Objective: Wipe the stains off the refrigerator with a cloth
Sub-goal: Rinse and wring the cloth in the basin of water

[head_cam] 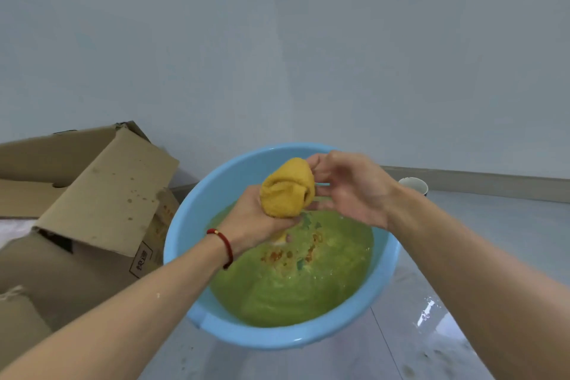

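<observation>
Both forearms enter from the lower corners. At frame centre, left hand point(256, 219) grips the balled cloth point(287, 188) from below, fingers curled round it; right hand point(348, 191) pinches its upper end. Cloth hangs over the basin point(191, 213) of green water. Judged: rinsing stage; no refrigerator in view, wiping outstanding.

Yellow cloth point(287, 190), bunched, gripped from below by left hand point(256, 220), pinched at its right end by right hand point(348, 191), above blue basin point(191, 216) of green water point(293, 287). Cardboard box point(92, 200) left; paper cup point(415, 184) right; floor point(509, 241) wet.
</observation>
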{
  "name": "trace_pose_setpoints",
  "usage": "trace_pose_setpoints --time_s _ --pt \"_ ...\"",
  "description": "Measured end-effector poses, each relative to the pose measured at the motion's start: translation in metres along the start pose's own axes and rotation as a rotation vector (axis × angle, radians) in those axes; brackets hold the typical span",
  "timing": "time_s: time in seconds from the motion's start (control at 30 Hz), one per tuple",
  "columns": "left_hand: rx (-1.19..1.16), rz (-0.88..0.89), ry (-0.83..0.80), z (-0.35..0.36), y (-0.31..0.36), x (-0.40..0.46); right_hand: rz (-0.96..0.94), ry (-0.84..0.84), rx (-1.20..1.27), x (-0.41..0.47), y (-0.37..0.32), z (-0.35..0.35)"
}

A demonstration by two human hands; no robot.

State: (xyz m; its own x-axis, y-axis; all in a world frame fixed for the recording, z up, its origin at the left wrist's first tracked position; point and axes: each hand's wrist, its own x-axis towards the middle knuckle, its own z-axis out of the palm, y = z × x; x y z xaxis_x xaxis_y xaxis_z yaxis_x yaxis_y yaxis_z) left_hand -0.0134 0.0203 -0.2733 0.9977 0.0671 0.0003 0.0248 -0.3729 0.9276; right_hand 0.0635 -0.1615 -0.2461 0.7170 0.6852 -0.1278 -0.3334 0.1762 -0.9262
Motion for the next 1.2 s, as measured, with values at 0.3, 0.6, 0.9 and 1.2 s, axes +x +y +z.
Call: trace_pose_setpoints --time_s 0.3,0.6,0.9,1.2 --pt "1.098 0.867 -0.110 -0.032 0.022 0.031 0.369 -0.282 0.197 -0.005 0.031 0.013" --pt "1.345 0.183 -0.422 -0.010 0.017 0.026 0.102 -0.089 -1.390 0.017 0.045 0.033" --pt "0.276 -0.440 -0.507 -0.010 0.000 0.005 -0.262 -0.129 -1.845 0.002 0.041 0.025" --pt "0.776 0.666 -0.042 -0.034 0.014 0.002 0.176 -0.185 -0.115 -0.019 0.026 -0.005"
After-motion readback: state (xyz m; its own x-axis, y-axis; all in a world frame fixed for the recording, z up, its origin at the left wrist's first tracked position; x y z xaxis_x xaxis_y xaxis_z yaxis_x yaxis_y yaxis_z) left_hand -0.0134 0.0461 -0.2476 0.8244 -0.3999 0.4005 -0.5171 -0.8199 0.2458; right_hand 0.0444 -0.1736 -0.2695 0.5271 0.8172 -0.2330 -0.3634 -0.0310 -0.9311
